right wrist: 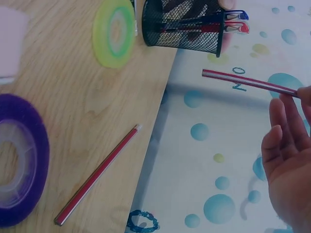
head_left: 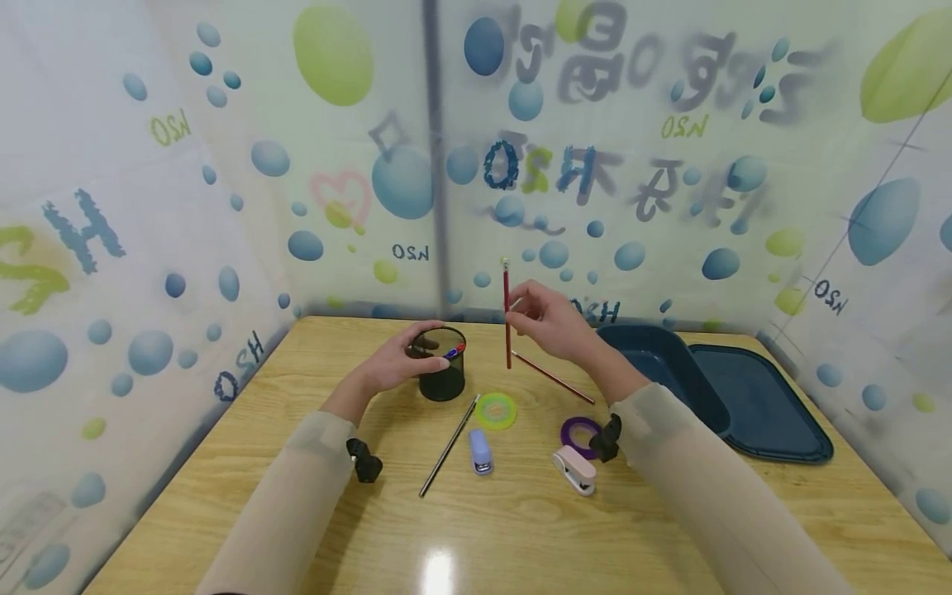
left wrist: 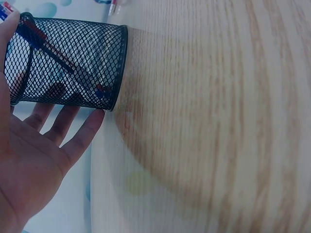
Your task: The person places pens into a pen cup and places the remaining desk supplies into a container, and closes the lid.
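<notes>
Pinching a red pencil [right wrist: 248, 83] at its nine o'clock, the right hand [head_left: 549, 322] hovers. The left hand [head_left: 392, 362] holds a mesh cup [head_left: 442, 385] at three.

Reached forward with the left arm [head_left: 286, 483] and the right arm [head_left: 706, 483], bare-handed, in long pale sleeves [head_left: 260, 529].

Curved the left hand [head_left: 390, 364] in a wide grip, laying the thumb [head_left: 430, 364] on the near side and passing the fingers [left wrist: 82, 136] round the far side, fanned with gaps between them in the left wrist view. Slanted the right arm inward and held the right hand [head_left: 552, 324] higher than the left, apart from it. Pinched between right thumb [head_left: 523, 324] and forefinger [head_left: 526, 289], and in the right wrist view had the remaining fingers [right wrist: 272, 143] bent loosely and unevenly, with the palm [right wrist: 294, 187] partly in sight.
</notes>
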`<state>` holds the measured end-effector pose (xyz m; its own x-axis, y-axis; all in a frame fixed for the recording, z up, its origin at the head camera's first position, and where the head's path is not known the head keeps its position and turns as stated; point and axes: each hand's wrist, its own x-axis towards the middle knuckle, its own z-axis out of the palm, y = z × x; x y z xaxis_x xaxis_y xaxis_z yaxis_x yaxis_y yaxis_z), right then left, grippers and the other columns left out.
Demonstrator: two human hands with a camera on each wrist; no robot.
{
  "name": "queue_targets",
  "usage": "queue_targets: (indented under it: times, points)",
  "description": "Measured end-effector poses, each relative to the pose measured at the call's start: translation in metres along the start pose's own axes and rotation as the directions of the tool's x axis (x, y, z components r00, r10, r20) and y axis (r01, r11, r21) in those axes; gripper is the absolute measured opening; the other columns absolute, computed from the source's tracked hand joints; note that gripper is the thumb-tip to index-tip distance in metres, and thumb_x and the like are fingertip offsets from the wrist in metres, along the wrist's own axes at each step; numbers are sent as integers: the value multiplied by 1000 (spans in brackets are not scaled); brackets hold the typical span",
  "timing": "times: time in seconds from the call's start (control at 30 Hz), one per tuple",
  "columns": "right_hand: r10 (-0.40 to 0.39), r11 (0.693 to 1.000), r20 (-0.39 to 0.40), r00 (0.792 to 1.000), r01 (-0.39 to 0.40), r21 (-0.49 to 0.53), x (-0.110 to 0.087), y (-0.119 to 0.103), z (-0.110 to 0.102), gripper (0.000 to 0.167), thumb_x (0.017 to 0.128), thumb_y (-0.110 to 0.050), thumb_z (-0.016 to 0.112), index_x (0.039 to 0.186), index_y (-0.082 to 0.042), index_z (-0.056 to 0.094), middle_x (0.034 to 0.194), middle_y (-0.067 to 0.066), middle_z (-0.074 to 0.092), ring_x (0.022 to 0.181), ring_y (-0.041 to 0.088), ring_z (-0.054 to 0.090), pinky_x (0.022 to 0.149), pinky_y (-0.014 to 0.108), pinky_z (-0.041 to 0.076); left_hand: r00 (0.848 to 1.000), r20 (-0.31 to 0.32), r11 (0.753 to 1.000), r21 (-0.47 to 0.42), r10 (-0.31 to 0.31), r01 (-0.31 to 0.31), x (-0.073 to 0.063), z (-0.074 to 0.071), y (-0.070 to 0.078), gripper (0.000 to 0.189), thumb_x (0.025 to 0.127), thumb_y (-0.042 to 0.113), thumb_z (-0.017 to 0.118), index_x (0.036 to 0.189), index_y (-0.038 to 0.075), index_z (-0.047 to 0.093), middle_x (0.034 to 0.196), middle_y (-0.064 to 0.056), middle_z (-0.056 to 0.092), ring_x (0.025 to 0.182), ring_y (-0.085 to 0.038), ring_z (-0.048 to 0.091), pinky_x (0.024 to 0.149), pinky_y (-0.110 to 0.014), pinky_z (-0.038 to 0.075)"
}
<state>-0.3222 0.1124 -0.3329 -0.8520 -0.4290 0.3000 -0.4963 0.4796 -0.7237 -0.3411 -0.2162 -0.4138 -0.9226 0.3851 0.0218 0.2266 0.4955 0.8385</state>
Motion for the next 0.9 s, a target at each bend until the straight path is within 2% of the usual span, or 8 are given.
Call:
queue_targets:
  times: [0.2,0.4,0.57,0.8,0.9]
  points:
    - [-4,999,-77,997,7,31,10,-12,6,19,112,-24,65,126,-11,63,119,14,75,93,31,73,79,35,56,1000,-8,1000,29,4,-4,0,-1,1,78,100,46,80,167,36,42,158,-19,55,138,-42,59,110,-56,55]
    - [-48,996,-115,992,57,73,20,-18,18,18,111,-21,66,123,-8,63,121,15,75,90,31,72,78,33,56,1000,-5,1000,25,5,-5,-2,0,3,78,100,46,79,168,34,41,160,-20,54,142,-43,57,111,-58,54]
    - [-41,995,-100,994,49,83,25,-19,28,18,111,-20,67,124,-8,63,121,15,75,88,29,71,75,32,54,1000,2,1000,-1,8,-8,-2,0,2,78,101,44,79,168,33,41,162,-21,53,145,-44,55,112,-59,54]
    - [30,998,-60,998,-27,54,26,-14,40,19,112,-22,67,123,-9,62,121,14,75,87,22,73,77,31,56,1000,-1,1000,2,12,-12,0,0,-1,78,101,45,79,168,33,41,161,-21,54,144,-44,56,112,-59,53]
    - [57,998,-38,998,-55,40,26,-11,43,18,112,-24,67,122,-9,63,121,16,76,89,24,73,76,32,55,1000,-3,1000,5,9,-9,-1,0,0,78,100,46,79,167,34,41,161,-20,55,145,-43,56,113,-60,53]
